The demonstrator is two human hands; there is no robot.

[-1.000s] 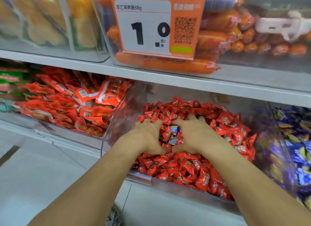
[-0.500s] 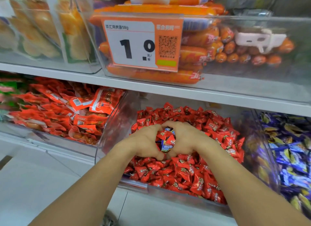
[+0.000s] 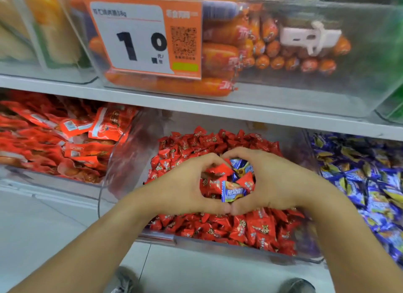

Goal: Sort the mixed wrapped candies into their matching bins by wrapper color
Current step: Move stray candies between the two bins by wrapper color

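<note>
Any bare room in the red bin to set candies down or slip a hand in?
Little. Red candies heap wall to wall in the red bin. The only bare strip shows behind the heap, under the shelf. Both hands, left and right, crowd the middle, cupping mixed candies.

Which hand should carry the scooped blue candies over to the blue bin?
Probably the right hand. The blue candies lie against its side of the cupped pile, and the blue bin sits directly to its right, so the left hand would cross over.

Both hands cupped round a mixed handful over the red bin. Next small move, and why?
Probably carry the cupped handful right toward the blue bin: left hand and right hand enclose blue candies among red ones, over the red bin.
</note>
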